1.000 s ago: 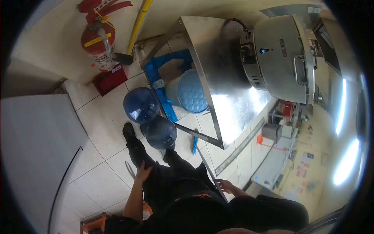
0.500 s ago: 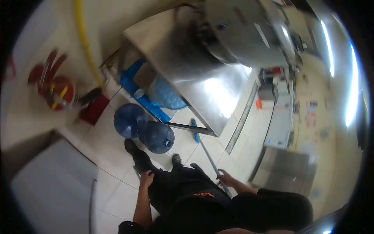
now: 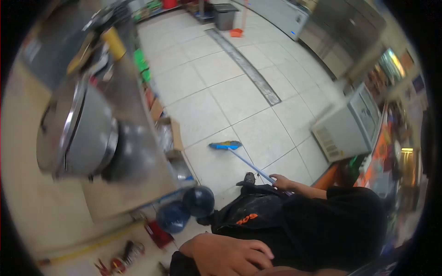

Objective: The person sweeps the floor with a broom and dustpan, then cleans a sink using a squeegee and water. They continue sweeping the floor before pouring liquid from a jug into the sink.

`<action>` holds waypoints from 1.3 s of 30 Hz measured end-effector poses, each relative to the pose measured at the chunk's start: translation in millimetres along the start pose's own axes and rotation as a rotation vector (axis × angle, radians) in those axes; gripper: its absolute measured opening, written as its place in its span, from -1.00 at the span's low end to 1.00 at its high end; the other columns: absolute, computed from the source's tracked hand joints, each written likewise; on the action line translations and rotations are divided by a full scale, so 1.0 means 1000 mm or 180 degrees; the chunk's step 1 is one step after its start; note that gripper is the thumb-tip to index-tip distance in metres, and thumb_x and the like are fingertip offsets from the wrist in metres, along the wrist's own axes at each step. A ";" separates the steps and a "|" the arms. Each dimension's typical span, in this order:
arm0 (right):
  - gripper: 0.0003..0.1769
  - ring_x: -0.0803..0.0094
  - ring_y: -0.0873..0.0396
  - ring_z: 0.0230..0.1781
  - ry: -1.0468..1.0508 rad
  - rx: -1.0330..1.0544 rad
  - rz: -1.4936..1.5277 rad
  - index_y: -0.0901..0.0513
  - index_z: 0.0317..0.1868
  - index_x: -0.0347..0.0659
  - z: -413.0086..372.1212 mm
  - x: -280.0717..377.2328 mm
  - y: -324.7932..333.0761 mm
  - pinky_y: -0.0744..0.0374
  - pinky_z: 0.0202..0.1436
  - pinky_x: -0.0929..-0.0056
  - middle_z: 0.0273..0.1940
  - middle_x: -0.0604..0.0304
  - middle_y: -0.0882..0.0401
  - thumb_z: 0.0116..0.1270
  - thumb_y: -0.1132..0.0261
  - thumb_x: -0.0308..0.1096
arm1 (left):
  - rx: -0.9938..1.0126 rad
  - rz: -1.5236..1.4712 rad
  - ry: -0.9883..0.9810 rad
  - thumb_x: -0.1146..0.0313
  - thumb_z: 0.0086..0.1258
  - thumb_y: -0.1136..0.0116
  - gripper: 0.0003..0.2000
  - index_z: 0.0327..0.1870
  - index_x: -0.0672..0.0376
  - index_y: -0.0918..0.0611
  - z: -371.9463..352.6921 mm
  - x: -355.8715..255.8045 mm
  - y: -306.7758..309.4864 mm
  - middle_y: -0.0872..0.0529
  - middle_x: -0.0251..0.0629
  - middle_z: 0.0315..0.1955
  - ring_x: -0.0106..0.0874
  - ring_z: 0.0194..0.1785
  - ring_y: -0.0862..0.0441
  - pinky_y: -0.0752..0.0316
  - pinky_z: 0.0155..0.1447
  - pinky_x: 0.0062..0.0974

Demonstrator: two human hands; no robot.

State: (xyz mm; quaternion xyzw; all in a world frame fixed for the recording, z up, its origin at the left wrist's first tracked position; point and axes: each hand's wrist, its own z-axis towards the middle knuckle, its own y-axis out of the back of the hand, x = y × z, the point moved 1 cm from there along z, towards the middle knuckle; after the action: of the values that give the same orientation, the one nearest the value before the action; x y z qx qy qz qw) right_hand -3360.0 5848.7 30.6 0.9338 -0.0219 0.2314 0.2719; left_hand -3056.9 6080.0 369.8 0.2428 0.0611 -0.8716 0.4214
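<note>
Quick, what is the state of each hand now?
Left hand: open, empty, resting on black clothing.
Right hand: closed around the long thin blue stick with a flat blue head.

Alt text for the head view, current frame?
The person's right hand holds the handle of a blue broom whose head rests on the tiled floor; the left hand lies against dark clothing. A steel table with a metal appliance stands at image left, two blue water bottles beside it.
</note>
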 end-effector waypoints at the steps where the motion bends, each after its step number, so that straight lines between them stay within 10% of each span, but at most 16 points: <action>1: -0.33 0.06 -0.64 0.10 -0.0014 -0.0060 0.0215 -0.49 0.34 -0.18 0.007 -0.022 0.023 -0.61 0.13 0.19 0.14 -0.20 -0.61 0.15 -0.27 -0.38 | 0.0311 -0.0294 0.0081 -0.03 0.58 0.08 -0.62 -0.06 0.09 -0.62 0.031 0.037 0.017 -0.60 -0.29 -0.16 -0.21 -0.05 -0.53 -0.42 -0.04 -0.11; 4: -0.37 -0.08 -0.53 0.25 0.0351 -0.0210 0.0208 -0.53 0.32 -0.14 0.010 -0.089 0.062 -0.48 0.32 0.13 0.22 -0.17 -0.56 0.19 -0.31 -0.27 | 0.0616 -0.0794 0.0011 0.00 0.53 0.01 -0.61 -0.39 0.11 -0.60 0.103 0.131 0.062 -0.64 -0.21 -0.24 -0.17 -0.17 -0.60 -0.38 -0.08 -0.15; 14: -0.38 -0.14 -0.59 0.13 -0.0253 -0.1128 0.0964 -0.43 0.38 -0.24 0.036 -0.172 0.206 -0.50 0.27 0.08 0.13 -0.26 -0.61 0.30 -0.26 -0.32 | 0.1344 -0.1785 0.0228 -0.14 0.48 -0.06 -0.56 -0.32 0.08 -0.68 0.238 0.361 0.157 -0.65 -0.29 -0.23 -0.31 -0.16 -0.57 -0.28 -0.09 -0.26; 17: -0.33 -0.08 -0.71 -0.10 -0.0261 -0.1811 0.0626 -0.36 0.43 -0.23 0.080 -0.191 0.250 -0.66 0.01 0.03 -0.01 -0.26 -0.67 0.27 -0.23 -0.41 | 0.1637 -0.1853 0.0102 -0.21 0.47 -0.04 -0.50 -0.29 0.10 -0.69 0.250 0.415 0.217 -0.66 -0.27 -0.20 -0.28 -0.21 -0.54 -0.23 -0.10 -0.26; 20: -0.26 0.26 -0.67 -0.58 -0.1202 -0.1205 0.2461 -0.21 0.54 -0.02 0.115 -0.205 0.296 -0.66 -0.64 0.23 -0.16 -0.22 -0.61 0.34 -0.17 -0.43 | 0.1491 -0.1893 0.0051 -0.26 0.46 -0.02 -0.46 -0.25 0.12 -0.70 0.253 0.461 0.280 -0.67 -0.25 -0.16 -0.28 -0.25 -0.52 -0.20 -0.12 -0.27; 24: -0.33 0.23 -0.70 -0.48 -0.1542 -0.1214 0.3102 -0.21 0.54 0.01 0.131 -0.252 0.318 -0.71 -0.47 0.11 -0.27 -0.13 -0.63 0.42 -0.07 -0.41 | 0.1236 -0.2342 -0.0031 -0.30 0.44 0.00 -0.41 -0.23 0.14 -0.70 0.283 0.510 0.366 -0.69 -0.23 -0.16 -0.29 -0.28 -0.54 -0.21 -0.15 -0.28; 26: -0.39 0.09 -0.72 -0.36 -0.1579 -0.1234 0.1162 -0.22 0.54 0.04 0.128 -0.275 0.316 -0.73 -0.25 0.08 -0.18 -0.22 -0.65 0.50 -0.01 -0.39 | 0.1433 -0.2414 -0.0086 -0.32 0.41 -0.03 -0.41 -0.22 0.14 -0.71 0.296 0.533 0.411 -0.69 -0.22 -0.16 -0.30 -0.30 -0.54 -0.20 -0.17 -0.31; 30: -0.46 -0.21 -0.65 -0.08 -0.1675 -0.1462 0.0690 -0.28 0.51 -0.03 0.125 -0.261 0.386 -0.60 0.12 0.00 -0.03 -0.33 -0.64 0.55 0.02 -0.35 | 0.1886 -0.2409 0.0097 -0.36 0.32 -0.11 -0.37 -0.19 0.16 -0.71 0.329 0.593 0.477 -0.69 -0.20 -0.21 -0.32 -0.32 -0.56 -0.29 -0.12 -0.25; 35: -0.42 -0.13 -0.66 -0.16 -0.1734 -0.0899 0.0431 -0.21 0.54 -0.07 0.173 -0.305 0.478 -0.61 -0.02 0.01 -0.13 -0.26 -0.65 0.53 0.02 -0.36 | 0.1864 -0.2849 0.0571 -0.24 0.34 -0.21 -0.46 -0.19 0.17 -0.71 0.373 0.701 0.526 -0.70 -0.17 -0.21 -0.26 -0.25 -0.63 -0.47 0.00 -0.17; 39: -0.40 -0.08 -0.62 -0.36 -0.1335 -0.0828 0.0042 -0.11 0.58 0.00 0.209 -0.389 0.575 -0.60 -0.20 0.02 -0.31 -0.21 -0.63 0.57 0.08 -0.29 | 0.1697 -0.2900 0.0220 -0.42 0.20 -0.18 -0.33 -0.21 0.14 -0.71 0.410 0.818 0.548 -0.67 -0.30 -0.29 -0.41 -0.41 -0.48 -0.15 -0.27 -0.39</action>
State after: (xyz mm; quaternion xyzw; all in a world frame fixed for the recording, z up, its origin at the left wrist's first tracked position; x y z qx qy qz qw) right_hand -3714.8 5218.0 -11.4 0.9184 -0.1136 0.0295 0.3778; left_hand -3221.2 5026.6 394.4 0.3191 -0.0495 -0.9432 -0.0787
